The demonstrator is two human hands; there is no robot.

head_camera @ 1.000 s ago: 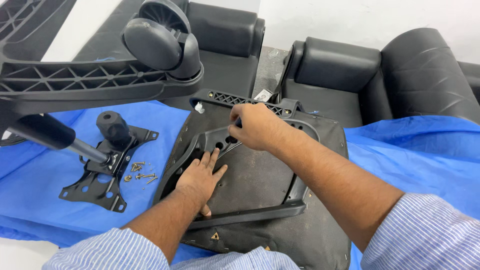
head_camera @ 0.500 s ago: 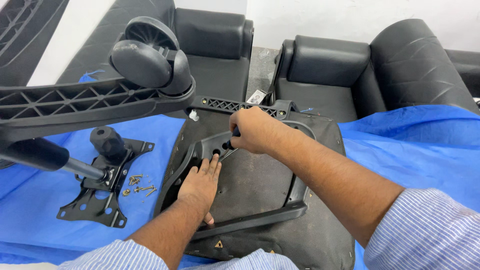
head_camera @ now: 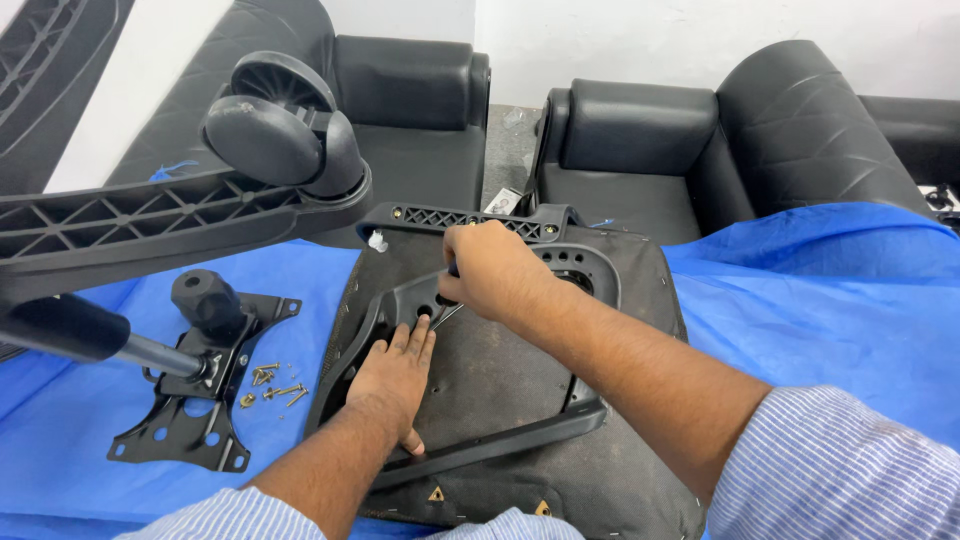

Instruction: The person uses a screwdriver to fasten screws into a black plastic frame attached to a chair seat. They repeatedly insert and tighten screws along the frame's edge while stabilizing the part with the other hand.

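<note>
Seat base (head_camera: 520,400), upturned mid-sheet on the blue sheet (head_camera: 800,300), looks stiff and heavy; your left hand (head_camera: 395,375) presses flat, open, on its armrest bracket (head_camera: 400,300); right hand (head_camera: 490,272) pinches a thin tool (head_camera: 447,316); hold the frame edges.

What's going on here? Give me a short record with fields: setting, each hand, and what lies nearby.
Setting: upturned black seat pan on a blue sheet, black sofas behind.
Left hand: flat, palm down on the seat's black frame.
Right hand: closed on a thin metal tool, tip at the frame beside the left fingertips.
Left of seat: black metal mounting plate, loose screws.
Upper left: chair base arm with caster wheel.
</note>
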